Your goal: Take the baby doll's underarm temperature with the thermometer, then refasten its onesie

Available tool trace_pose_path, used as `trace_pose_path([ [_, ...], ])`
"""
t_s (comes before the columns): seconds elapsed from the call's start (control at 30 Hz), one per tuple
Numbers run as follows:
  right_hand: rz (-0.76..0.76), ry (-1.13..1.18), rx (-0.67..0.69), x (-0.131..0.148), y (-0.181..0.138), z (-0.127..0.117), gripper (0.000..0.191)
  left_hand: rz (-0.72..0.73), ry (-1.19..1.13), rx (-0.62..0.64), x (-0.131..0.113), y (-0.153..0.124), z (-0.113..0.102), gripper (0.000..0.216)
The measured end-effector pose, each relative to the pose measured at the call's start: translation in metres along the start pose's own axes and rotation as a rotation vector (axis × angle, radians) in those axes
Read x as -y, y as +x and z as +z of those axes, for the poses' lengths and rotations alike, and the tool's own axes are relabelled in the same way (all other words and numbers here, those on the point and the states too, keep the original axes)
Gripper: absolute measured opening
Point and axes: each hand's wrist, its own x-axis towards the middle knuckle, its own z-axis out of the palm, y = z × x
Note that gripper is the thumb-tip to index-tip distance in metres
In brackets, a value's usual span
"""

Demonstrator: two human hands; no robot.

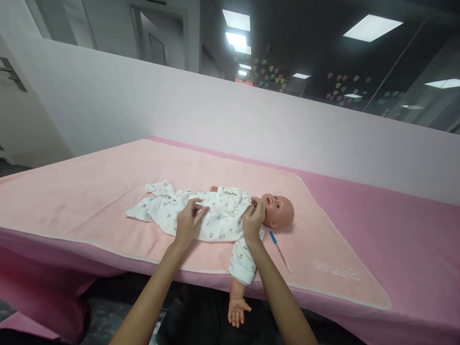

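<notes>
A baby doll (280,213) lies on its back on a pink blanket, its head to the right. It is dressed in a white printed baby romper (219,223). My left hand (189,221) rests on the romper's middle, fingers curved, with a gap between thumb and forefinger. At the neckline, just below the doll's chin, my right hand (253,219) has its fingers pinched together on the romper's collar. Part of the collar is hidden behind those fingers. The doll's near arm (237,299) hangs over the table edge.
A thermometer with a blue cap (279,249) lies beside the doll's head. The pink blanket (327,254) is spread over a table with a darker pink cover (402,230). Behind stands a white wall (223,110) with a window above it. A door (21,105) is at left.
</notes>
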Motion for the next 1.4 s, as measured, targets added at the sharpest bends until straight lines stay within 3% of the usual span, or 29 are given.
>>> trace_pose_path([
  [0.13,-0.149,-0.061,0.043,-0.005,0.000,-0.001,0.030,-0.067,-0.053,-0.036,-0.001,0.000,-0.003,0.023],
  [0.27,-0.207,-0.151,0.042,-0.012,0.000,-0.001,0.031,-0.106,-0.121,-0.091,-0.003,0.000,-0.004,0.020],
  [0.67,-0.236,-0.292,0.100,-0.013,0.003,0.001,0.031,-0.172,-0.025,-0.226,0.002,0.006,0.003,0.011],
  [0.97,-0.148,-0.269,0.138,-0.016,0.005,0.002,0.033,-0.148,-0.090,-0.396,-0.001,0.006,0.006,0.011],
  [1.1,-0.152,-0.301,0.218,-0.016,0.006,-0.001,0.037,-0.135,-0.057,-0.357,-0.002,0.004,0.005,0.012],
  [1.23,-0.238,-0.363,0.247,-0.013,0.002,-0.028,0.036,-0.103,0.075,-0.263,-0.001,0.002,0.002,0.013],
  [1.4,-0.142,-0.471,0.224,-0.015,-0.023,-0.103,0.025,-0.044,0.195,-0.240,0.000,0.002,0.004,0.016],
])
